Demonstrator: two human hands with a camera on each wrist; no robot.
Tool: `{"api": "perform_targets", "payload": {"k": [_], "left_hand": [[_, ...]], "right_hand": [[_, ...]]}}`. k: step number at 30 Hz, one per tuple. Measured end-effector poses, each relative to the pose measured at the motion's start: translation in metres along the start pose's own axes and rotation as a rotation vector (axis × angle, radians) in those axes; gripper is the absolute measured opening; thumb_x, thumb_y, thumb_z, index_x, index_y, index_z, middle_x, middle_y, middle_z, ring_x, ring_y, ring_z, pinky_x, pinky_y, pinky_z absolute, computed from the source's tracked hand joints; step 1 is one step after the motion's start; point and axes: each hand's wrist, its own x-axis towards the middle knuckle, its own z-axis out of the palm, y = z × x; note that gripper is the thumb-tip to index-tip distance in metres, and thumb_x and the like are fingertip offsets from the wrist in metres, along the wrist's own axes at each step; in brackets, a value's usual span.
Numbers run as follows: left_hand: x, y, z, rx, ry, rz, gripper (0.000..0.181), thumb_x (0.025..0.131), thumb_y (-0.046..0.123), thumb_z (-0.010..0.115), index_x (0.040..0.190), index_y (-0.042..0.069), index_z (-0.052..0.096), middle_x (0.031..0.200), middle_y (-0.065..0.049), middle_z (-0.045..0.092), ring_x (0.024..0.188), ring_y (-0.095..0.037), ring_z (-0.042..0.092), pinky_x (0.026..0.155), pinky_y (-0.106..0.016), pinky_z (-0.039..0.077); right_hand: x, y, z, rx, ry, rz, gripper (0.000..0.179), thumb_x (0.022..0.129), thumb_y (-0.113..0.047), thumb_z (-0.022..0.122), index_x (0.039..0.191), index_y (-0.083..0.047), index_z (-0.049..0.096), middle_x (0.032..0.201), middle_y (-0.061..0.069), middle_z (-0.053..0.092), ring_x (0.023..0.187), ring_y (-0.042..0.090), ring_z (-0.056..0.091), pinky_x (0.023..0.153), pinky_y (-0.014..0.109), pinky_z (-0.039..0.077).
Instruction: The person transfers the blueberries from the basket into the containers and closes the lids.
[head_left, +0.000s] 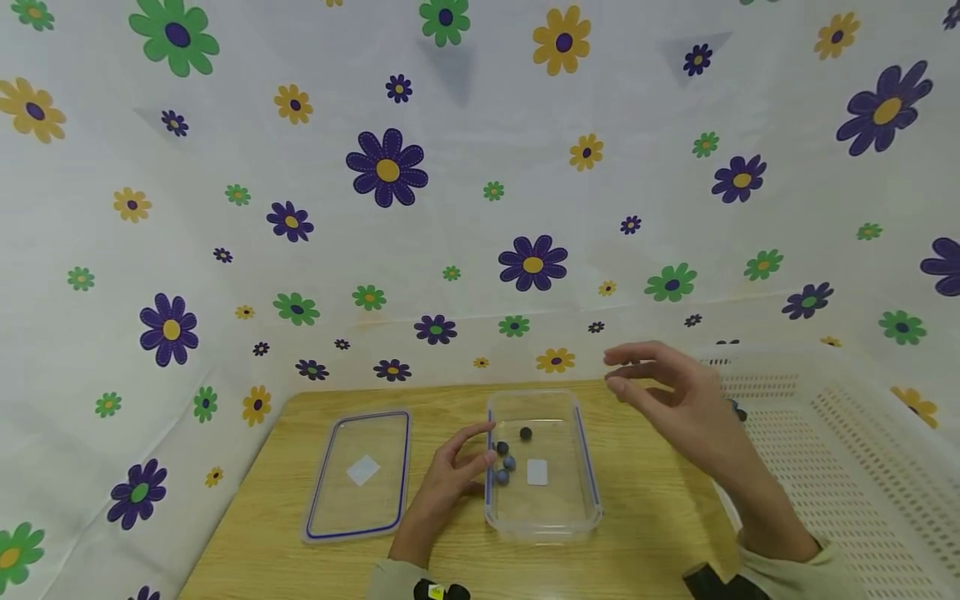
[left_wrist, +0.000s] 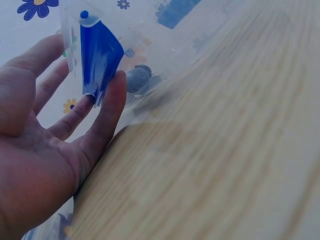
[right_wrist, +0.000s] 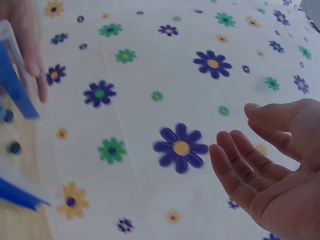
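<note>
A clear plastic food container (head_left: 546, 517) with blue along its side edges stands on the table, and several blueberries (head_left: 503, 477) lie inside, mostly by its left wall. My left hand (head_left: 448, 475) is at that left wall, its fingertips touching the blue-edged side (left_wrist: 100, 55) with fingers loosely spread. One round blueberry (left_wrist: 138, 80) shows through the clear plastic in the left wrist view. Raised in the air between container and basket, my right hand (head_left: 675, 400) has its fingers gently bent, thumb apart from them, and nothing in its grasp.
A clear lid (head_left: 358, 500) with a blue seal lies flat left of the container. On the right, a white perforated basket (head_left: 847, 467) holds a few dark blue round things (head_left: 738, 411) near its left side. A flower-printed sheet (head_left: 465, 233) rises behind the wooden table (head_left: 258, 517).
</note>
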Motion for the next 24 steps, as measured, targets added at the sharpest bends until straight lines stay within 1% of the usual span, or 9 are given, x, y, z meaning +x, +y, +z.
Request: {"api": "perform_targets", "payload": {"k": [2,5,8,11,13,15,18,21,24], "left_hand": [[0.0,0.001,0.0,0.001,0.002,-0.002,0.057,0.102,0.017,0.067,0.154,0.01,0.046,0.145,-0.027,0.05,0.107,-0.03,0.068,0.078,-0.043,0.061],[0.0,0.001,0.001,0.002,0.01,-0.005,0.057,0.101,0.017,0.068,0.153,0.01,0.046,0.153,-0.022,0.041,0.108,-0.031,0.068,0.077,-0.041,0.061],[-0.001,0.0,0.002,0.005,0.022,-0.005,0.055,0.101,0.017,0.069,0.152,0.011,0.049,0.16,-0.015,0.031,0.107,-0.031,0.068,0.076,-0.04,0.061],[-0.001,-0.002,0.003,0.004,0.03,-0.009,0.053,0.1,0.016,0.069,0.15,0.013,0.052,0.162,-0.012,0.029,0.106,-0.03,0.068,0.075,-0.04,0.061],[-0.001,-0.002,0.003,0.003,0.03,-0.01,0.053,0.1,0.016,0.069,0.15,0.013,0.052,0.163,-0.012,0.027,0.106,-0.03,0.068,0.075,-0.04,0.061],[-0.001,-0.003,0.002,0.001,0.031,-0.008,0.054,0.1,0.016,0.069,0.151,0.012,0.051,0.163,-0.013,0.028,0.107,-0.031,0.067,0.076,-0.041,0.061],[-0.001,-0.002,0.001,0.005,0.035,0.002,0.056,0.1,0.016,0.069,0.152,0.011,0.049,0.163,-0.013,0.028,0.11,-0.033,0.067,0.078,-0.043,0.061],[0.0,0.0,0.0,0.007,0.034,0.008,0.056,0.101,0.016,0.069,0.152,0.01,0.049,0.163,-0.013,0.028,0.112,-0.034,0.066,0.079,-0.043,0.061],[-0.001,0.001,0.001,0.008,0.028,0.004,0.054,0.101,0.017,0.068,0.152,0.012,0.05,0.163,-0.013,0.028,0.111,-0.032,0.066,0.078,-0.042,0.061]], "right_hand": [[0.004,0.0,-0.018,-0.062,0.036,-0.037,0.028,0.097,-0.003,0.07,0.125,-0.003,0.067,0.12,0.009,0.069,0.104,0.005,0.067,0.083,0.019,0.056],[0.008,0.01,-0.042,-0.138,0.087,-0.056,0.031,0.097,-0.002,0.07,0.128,-0.004,0.067,0.12,0.01,0.069,0.104,-0.001,0.064,0.084,0.012,0.052],[0.011,0.027,-0.062,-0.204,0.116,-0.037,0.033,0.097,-0.004,0.07,0.13,-0.004,0.067,0.121,0.006,0.068,0.101,-0.005,0.063,0.085,0.007,0.048],[0.013,0.048,-0.079,-0.246,0.125,-0.01,0.033,0.098,-0.006,0.07,0.131,-0.003,0.066,0.121,-0.002,0.067,0.098,-0.009,0.061,0.085,0.004,0.045],[0.013,0.062,-0.088,-0.259,0.132,0.01,0.033,0.098,-0.007,0.069,0.131,-0.001,0.065,0.12,-0.004,0.066,0.095,-0.01,0.061,0.082,0.004,0.046],[0.013,0.075,-0.094,-0.266,0.145,0.041,0.034,0.099,-0.008,0.069,0.132,0.0,0.063,0.12,0.0,0.065,0.094,-0.012,0.06,0.078,0.004,0.047],[0.012,0.092,-0.1,-0.278,0.153,0.113,0.038,0.101,-0.013,0.067,0.136,0.0,0.059,0.123,0.014,0.064,0.092,-0.015,0.056,0.072,0.005,0.048],[0.009,0.109,-0.105,-0.282,0.13,0.196,0.042,0.103,-0.019,0.064,0.139,0.002,0.055,0.128,0.026,0.059,0.091,-0.016,0.052,0.069,0.006,0.049],[0.003,0.127,-0.109,-0.281,0.098,0.254,0.045,0.104,-0.023,0.063,0.139,0.004,0.054,0.131,0.03,0.057,0.088,-0.018,0.05,0.067,0.007,0.049]]}}
